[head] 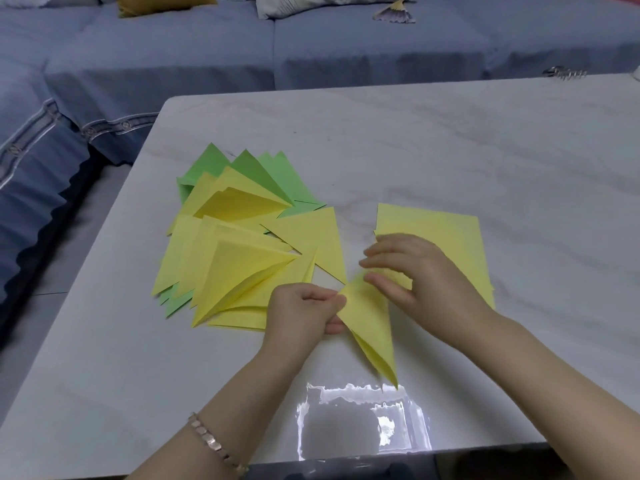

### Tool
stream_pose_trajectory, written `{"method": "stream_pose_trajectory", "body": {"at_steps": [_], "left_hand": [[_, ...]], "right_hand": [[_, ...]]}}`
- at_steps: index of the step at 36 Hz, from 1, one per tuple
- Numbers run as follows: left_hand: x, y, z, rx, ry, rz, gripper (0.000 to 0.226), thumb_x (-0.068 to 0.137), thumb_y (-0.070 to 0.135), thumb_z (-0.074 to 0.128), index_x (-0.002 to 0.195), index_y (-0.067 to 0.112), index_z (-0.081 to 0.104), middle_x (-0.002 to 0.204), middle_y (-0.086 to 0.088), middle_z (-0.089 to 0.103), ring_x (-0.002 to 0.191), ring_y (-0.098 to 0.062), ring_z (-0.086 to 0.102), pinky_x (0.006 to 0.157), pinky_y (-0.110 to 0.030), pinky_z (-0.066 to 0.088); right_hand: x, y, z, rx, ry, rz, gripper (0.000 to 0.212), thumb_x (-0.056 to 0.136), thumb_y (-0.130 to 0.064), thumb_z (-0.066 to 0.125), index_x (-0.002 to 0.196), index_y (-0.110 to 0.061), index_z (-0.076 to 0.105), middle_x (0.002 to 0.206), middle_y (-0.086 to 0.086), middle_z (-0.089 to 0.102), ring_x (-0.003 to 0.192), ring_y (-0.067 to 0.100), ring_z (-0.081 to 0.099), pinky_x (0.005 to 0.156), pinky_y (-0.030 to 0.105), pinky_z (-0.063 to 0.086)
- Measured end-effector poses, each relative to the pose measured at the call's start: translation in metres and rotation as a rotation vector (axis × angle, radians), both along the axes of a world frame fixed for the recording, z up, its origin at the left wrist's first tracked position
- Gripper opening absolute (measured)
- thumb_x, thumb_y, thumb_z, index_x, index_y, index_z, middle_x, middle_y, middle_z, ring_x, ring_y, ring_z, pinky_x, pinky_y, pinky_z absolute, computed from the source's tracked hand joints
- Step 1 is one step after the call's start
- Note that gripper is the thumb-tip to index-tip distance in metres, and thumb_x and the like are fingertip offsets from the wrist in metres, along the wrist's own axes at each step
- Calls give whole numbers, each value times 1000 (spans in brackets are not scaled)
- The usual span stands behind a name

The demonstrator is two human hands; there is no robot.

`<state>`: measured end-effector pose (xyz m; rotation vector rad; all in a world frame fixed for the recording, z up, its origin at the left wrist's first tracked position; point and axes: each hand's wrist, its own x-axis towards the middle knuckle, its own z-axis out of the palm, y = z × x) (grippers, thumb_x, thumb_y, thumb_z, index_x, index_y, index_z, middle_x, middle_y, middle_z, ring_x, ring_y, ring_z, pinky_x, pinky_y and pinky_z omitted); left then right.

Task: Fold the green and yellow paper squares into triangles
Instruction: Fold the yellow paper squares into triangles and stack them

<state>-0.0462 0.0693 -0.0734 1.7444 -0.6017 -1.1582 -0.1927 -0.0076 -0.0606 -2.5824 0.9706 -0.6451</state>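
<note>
1. my left hand [304, 310] pinches the yellow triangle's [372, 327] corner, lower centre, to keep edges matched.
2. my right hand [415, 271], fingers straight, presses down on it.
3. yellow squares [433, 220] lie centre right, within reach.

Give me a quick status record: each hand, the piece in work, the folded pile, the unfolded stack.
left hand: pinches the triangle's left corner
right hand: fingers fairly straight, laid on the triangle's upper end
triangle: yellow, folded, one point toward the person
pile: folded yellow and green triangles, overlapping, left of the hands
stack: flat yellow squares, partly under the right hand
table: pale, marbled, holds everything
</note>
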Motion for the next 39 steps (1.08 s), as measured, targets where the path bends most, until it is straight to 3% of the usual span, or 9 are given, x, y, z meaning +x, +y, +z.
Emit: {"method": "stream_pose_trajectory", "body": {"at_steps": [5, 8, 13, 17, 20, 25, 34, 37, 39], "left_hand": [[5, 1, -19, 88, -59, 49, 6, 78, 4, 72, 75, 1, 66, 53, -8, 60, 40, -11, 58, 45, -17, 48], [8, 2, -25, 120, -193, -1, 15, 79, 5, 69, 66, 9, 64, 51, -6, 61, 44, -16, 60, 57, -24, 54], [6, 0, -22, 89, -496, -134, 12, 79, 7, 65, 67, 5, 66, 60, -7, 66, 63, -24, 66, 67, -32, 54], [4, -4, -19, 83, -634, -196, 9, 79, 7, 62, 73, 3, 67, 65, -6, 66, 70, -22, 65, 67, -28, 50], [4, -4, -19, 91, -671, -213, 9, 79, 7, 61, 73, 4, 68, 65, -4, 65, 70, -22, 64, 65, -26, 49], [4, -5, -18, 97, -686, -234, 10, 79, 6, 61, 74, 3, 68, 64, -4, 63, 70, -23, 64, 66, -27, 50], [6, -6, -19, 102, -666, -253, 10, 78, 6, 61, 73, 3, 69, 67, -6, 67, 70, -23, 65, 68, -30, 52], [6, -5, -20, 102, -664, -253, 11, 79, 6, 61, 72, 4, 69, 65, -6, 66, 70, -22, 65, 67, -28, 51], [6, -6, -20, 101, -660, -251, 11, 79, 6, 61, 72, 3, 69, 65, -6, 66, 70, -22, 64, 67, -28, 50]], "right_hand": [[-6, 18, -35, -63, 122, 158, 51, 96, -45, 31, 83, -20, 74, 97, -5, 71, 96, 14, 64, 88, 31, 46], [-10, 26, -54, -113, 195, 174, 65, 99, -45, 14, 81, -27, 73, 100, -10, 70, 98, 11, 64, 89, 29, 46], [-12, 30, -71, -104, 256, 197, 32, 87, -35, 41, 86, -25, 71, 106, -10, 68, 105, 14, 63, 94, 31, 34], [-16, 31, -72, -99, 257, 182, 41, 95, -36, 33, 91, -24, 71, 110, -11, 68, 108, 13, 61, 96, 33, 32], [-20, 35, -69, -114, 239, 145, 60, 100, -38, 15, 92, -21, 72, 107, -10, 68, 105, 13, 62, 99, 31, 31], [-26, 42, -74, -128, 247, 67, 58, 100, -36, 18, 96, -16, 72, 107, -5, 69, 103, 14, 64, 102, 33, 31], [-9, 22, -72, -123, 374, -146, 73, 100, -36, 4, 99, -10, 72, 110, 3, 69, 105, 23, 64, 95, 36, 30], [-6, 7, -72, -175, 376, -178, 67, 100, -35, 10, 98, -12, 72, 108, 2, 70, 106, 28, 63, 92, 37, 30], [-3, -1, -73, -206, 359, -193, 52, 95, -33, 26, 97, -12, 73, 107, 1, 70, 107, 28, 63, 93, 39, 33]]}}
